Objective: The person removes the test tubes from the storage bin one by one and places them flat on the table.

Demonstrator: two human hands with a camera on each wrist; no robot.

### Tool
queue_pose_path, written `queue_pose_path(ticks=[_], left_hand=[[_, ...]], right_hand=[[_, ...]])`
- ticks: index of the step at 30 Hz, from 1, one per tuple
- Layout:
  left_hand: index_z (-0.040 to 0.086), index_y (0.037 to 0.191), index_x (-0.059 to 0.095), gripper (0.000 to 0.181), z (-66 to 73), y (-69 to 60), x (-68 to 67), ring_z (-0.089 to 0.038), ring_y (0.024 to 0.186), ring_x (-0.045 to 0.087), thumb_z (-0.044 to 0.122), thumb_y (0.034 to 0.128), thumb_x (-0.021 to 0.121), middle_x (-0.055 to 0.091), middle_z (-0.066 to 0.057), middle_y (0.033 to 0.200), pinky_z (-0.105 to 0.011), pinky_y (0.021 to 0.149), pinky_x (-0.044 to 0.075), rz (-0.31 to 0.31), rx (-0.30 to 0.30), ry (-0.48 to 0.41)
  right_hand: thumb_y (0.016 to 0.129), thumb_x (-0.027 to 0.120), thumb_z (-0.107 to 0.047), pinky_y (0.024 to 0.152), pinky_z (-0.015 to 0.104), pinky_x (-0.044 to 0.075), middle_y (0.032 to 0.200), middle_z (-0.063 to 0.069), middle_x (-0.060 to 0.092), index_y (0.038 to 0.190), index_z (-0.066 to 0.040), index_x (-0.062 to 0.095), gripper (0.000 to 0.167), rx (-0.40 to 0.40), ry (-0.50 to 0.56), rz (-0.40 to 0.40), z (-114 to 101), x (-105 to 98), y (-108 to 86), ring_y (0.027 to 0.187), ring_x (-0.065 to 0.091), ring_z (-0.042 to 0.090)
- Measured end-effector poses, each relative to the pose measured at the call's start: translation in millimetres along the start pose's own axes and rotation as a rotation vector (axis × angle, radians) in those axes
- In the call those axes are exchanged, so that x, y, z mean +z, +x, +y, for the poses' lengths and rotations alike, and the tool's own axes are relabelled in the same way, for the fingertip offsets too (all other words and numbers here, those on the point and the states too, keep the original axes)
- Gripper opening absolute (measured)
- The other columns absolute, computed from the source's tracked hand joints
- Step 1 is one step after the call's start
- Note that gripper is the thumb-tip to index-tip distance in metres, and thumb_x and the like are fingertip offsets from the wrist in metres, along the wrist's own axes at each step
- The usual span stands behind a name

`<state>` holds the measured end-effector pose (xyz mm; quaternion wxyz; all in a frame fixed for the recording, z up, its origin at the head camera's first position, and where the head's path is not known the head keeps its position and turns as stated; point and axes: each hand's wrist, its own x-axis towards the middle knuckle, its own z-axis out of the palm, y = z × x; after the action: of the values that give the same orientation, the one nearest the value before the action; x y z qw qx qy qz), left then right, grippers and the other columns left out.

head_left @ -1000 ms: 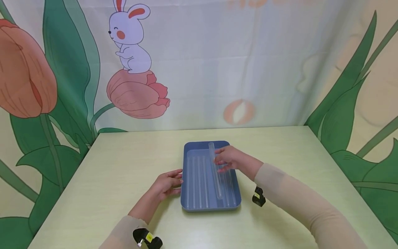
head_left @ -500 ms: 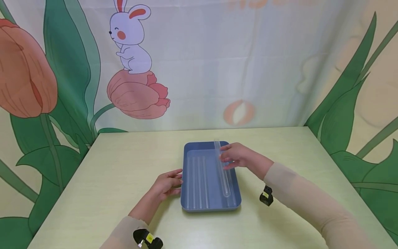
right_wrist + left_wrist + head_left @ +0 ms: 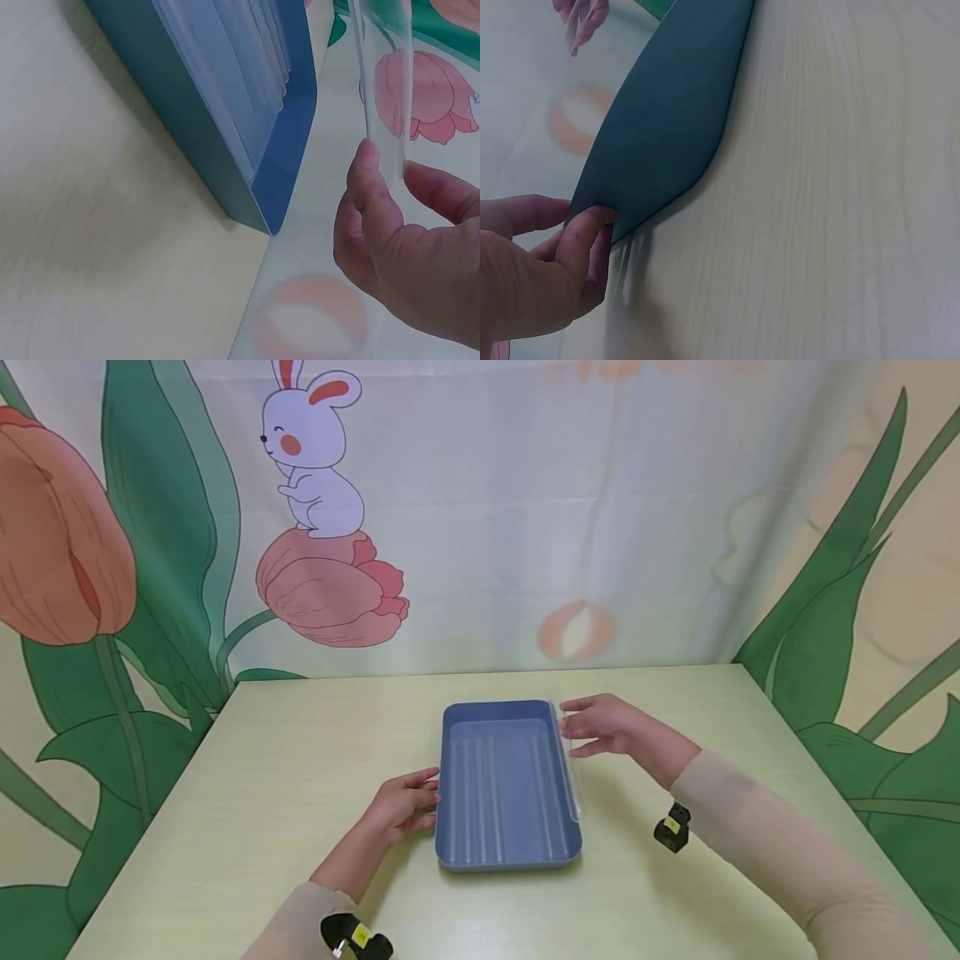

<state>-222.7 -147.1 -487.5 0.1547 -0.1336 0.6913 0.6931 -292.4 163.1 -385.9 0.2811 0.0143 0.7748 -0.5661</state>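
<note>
My right hand (image 3: 606, 727) pinches a clear test tube (image 3: 390, 82) between thumb and fingers, near its far end. The tube hangs slantwise beside the right wall of a blue rectangular tray (image 3: 517, 852); in the head view it is faint against the rim and table. Several clear tubes (image 3: 480, 802) lie lengthwise in the tray, grouped at the left, with others along the right wall. My left hand (image 3: 405, 802) rests against the tray's left side. In the left wrist view its fingertips (image 3: 600, 215) touch the outer wall of the tray.
The tray stands on a pale wood-grain table (image 3: 315, 760). Behind the table hangs a printed curtain (image 3: 480, 527) with a rabbit and tulips. Black wrist cameras (image 3: 671, 828) are strapped to both forearms.
My right hand has carried the test tube rightward, from above the tray's interior out past its right rim. My left hand and the tray stay in place.
</note>
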Motion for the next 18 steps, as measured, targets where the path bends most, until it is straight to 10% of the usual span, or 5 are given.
queue_pose_path(ticks=[18], left_hand=[[-0.003,0.148,0.050,0.054,1.0,1.3,1.0,-0.011,0.088,0.067,-0.008,0.0937,0.055,0.051,-0.031,0.148,-0.020,0.060,0.055,0.000,-0.009,0.001]], right_hand=[[0.103,0.055,-0.006,0.075,0.025,0.061,0.095,-0.004,0.061,0.159,0.004,0.027,0.063,0.018,0.055,0.021,10.4,-22.8,-6.8,0.084,0.063,0.004]])
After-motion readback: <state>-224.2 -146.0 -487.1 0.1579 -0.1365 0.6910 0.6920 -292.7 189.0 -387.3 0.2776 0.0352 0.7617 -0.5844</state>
